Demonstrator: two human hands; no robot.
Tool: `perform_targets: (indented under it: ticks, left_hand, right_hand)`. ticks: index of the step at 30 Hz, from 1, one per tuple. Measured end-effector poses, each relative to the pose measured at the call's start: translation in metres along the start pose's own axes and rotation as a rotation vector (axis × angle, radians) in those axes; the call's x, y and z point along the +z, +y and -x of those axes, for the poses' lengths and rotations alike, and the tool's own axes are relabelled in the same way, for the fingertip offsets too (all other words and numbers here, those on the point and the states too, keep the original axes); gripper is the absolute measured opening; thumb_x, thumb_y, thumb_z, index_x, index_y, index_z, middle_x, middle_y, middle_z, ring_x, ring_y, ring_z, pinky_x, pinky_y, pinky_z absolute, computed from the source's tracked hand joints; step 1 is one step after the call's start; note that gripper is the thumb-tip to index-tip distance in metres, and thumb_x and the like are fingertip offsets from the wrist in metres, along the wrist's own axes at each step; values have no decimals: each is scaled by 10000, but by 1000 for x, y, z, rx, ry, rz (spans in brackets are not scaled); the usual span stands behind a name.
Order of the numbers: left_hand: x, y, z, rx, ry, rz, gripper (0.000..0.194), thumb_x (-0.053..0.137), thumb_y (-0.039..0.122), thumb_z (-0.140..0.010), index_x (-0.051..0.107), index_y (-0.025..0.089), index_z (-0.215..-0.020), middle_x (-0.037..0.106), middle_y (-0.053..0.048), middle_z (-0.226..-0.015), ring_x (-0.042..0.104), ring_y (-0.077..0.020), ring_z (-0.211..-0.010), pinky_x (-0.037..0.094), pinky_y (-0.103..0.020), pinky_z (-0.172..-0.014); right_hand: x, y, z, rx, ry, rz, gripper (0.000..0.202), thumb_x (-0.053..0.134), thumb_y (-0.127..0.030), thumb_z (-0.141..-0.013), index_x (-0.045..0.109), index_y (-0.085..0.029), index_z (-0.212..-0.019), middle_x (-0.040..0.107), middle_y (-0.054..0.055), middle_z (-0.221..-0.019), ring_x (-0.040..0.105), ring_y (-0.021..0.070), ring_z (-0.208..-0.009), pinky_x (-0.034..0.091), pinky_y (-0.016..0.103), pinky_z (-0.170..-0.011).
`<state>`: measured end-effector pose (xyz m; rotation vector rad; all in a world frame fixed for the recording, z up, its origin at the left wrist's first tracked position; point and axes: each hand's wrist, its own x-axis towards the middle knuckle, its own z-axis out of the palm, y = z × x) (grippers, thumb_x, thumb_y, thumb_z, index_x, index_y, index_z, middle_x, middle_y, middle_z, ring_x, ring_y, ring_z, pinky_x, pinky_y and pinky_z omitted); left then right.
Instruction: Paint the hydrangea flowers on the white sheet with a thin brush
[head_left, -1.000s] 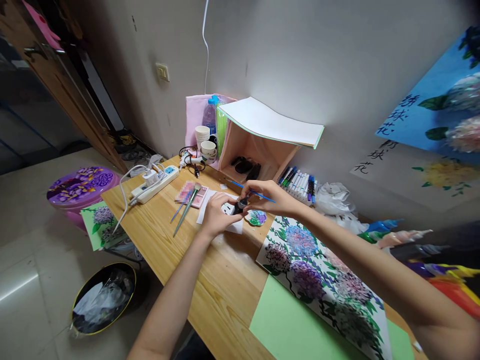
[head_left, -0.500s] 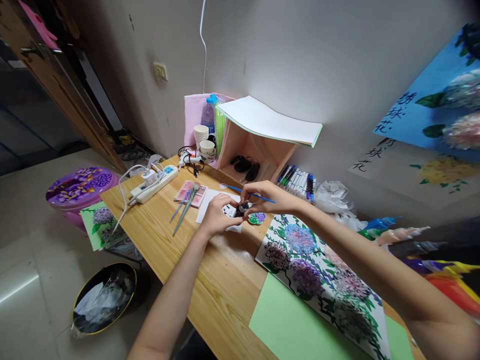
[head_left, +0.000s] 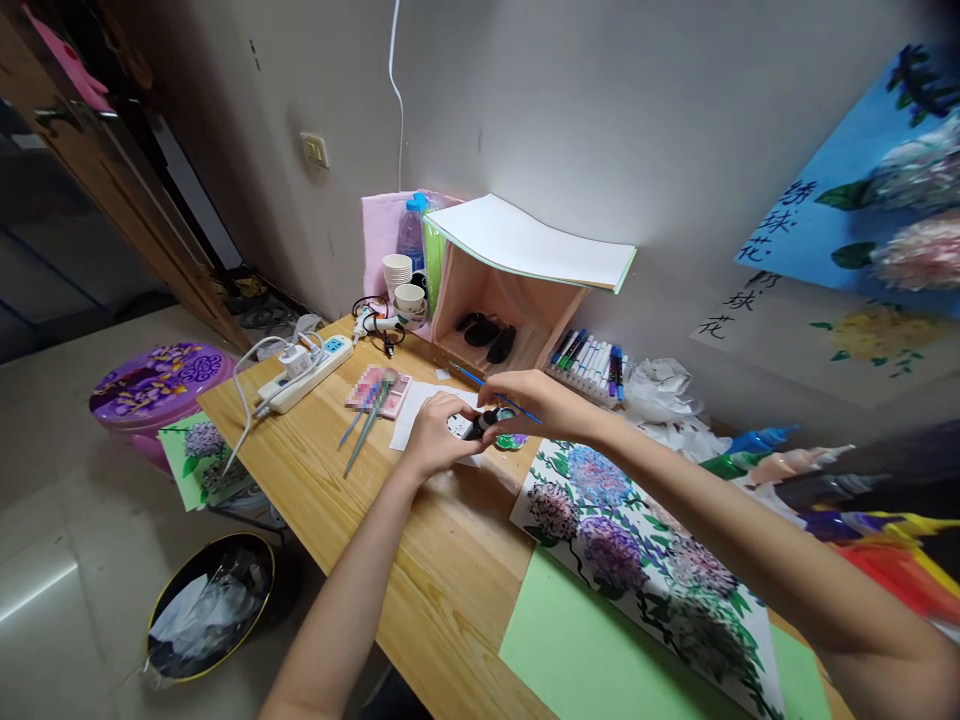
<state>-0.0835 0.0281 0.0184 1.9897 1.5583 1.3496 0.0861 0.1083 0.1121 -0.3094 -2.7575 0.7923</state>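
Observation:
My left hand point(head_left: 433, 435) is closed around a small dark bottle point(head_left: 478, 425), which leans to the right. At the bottle's right end are the fingertips of my right hand point(head_left: 532, 400); whether they grip it is hard to tell. A thin blue paintbrush point(head_left: 472, 377) is tucked in my right hand and slants across it. Just beyond the fingers lies a small round palette point(head_left: 512, 438) with green and purple paint, partly hidden by my right hand. White paper point(head_left: 405, 425) with black marks lies under and behind my left hand.
Two brushes point(head_left: 364, 440) and a pink palette box point(head_left: 394, 398) lie to the left, near a power strip point(head_left: 307, 375). A flower painting point(head_left: 615, 555) on green paper point(head_left: 540, 630) covers the right front. Behind stand a pink box point(head_left: 551, 305) and several markers point(head_left: 592, 362).
The bottle, more upright before, now tips to the right toward the palette. My right hand has shifted slightly, and the view has moved a little.

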Motion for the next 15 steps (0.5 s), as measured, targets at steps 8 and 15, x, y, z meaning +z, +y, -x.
perform_targets:
  ticks: [8,15]
  left_hand:
    - [3,1,0,12,-40,-52,221,785,288,-601,621,207,-725,643,-18,-768,578,-214,-781,443,-340,-711]
    - [3,1,3,16,-28,-74,260,789,318,-588,617,197,-741,620,-30,-756,562,-222,-764,440,-347,-692]
  right_hand:
    - [2,6,7,-47,-65,21,163,629,-289,-823,601,-139,-881,652,45,-824,572,120,-721,443,261,-650]
    - [-1,5,14,-102,-136,-94,142,532,-189,-873,581,-146,-1000,664,66,-948,604,119,-856,466,262,-765]
